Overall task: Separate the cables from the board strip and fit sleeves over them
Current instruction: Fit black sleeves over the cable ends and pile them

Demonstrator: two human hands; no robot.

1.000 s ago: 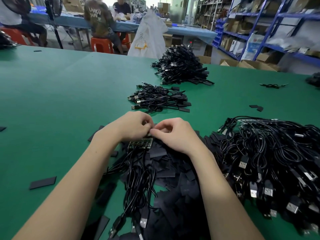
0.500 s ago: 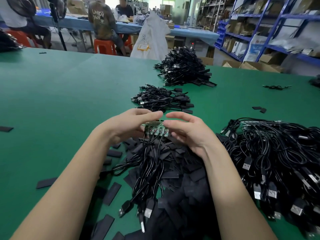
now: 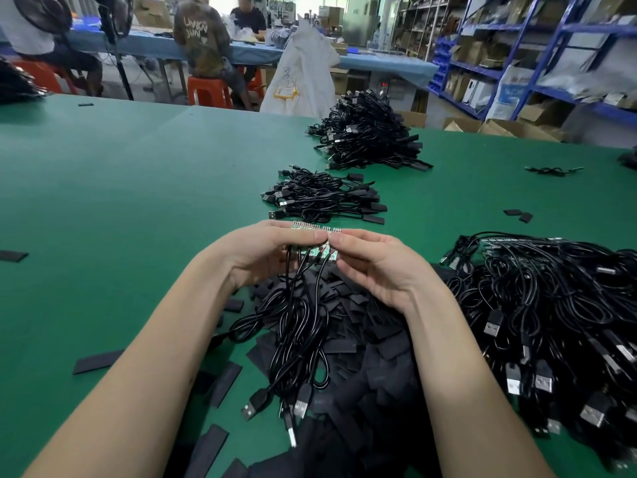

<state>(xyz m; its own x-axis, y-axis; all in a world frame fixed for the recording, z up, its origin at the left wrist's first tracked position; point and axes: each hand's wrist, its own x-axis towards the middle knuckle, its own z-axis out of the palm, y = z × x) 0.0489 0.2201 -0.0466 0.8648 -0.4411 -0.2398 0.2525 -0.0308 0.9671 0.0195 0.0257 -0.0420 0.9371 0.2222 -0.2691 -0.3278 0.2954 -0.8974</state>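
A: Where is the board strip [image 3: 315, 226]?

B: Lifted off the green table [image 3: 113, 208], pinched between both hands. The left hand [image 3: 262, 251] grips its left part and the right hand [image 3: 370, 262] its right part, fingers closed on it, thumbs meeting near the middle. The small boards along its lower edge appear partly bent away from the strip.

A: And the cables [image 3: 296, 326]?

B: They hang in a black bunch from those small boards, their USB plugs [image 3: 300, 405] resting on the table near the person.

A: What could go wrong?

B: Judging by the grip, a hard twist could break a board unevenly or strain a solder joint. The hanging cables are looped together, so pulling one free may drag the others.

A: What lies around?

B: A loose heap of flat black sleeves [image 3: 362, 326] sits directly beneath the hands, with strays scattered left. A large tangle of unprocessed cables [image 3: 551, 305] lies to the right, and two piles of sleeved cables, near [image 3: 324, 196] and far [image 3: 368, 136], lie ahead. The dangling plugs could snag in the sleeve heap.
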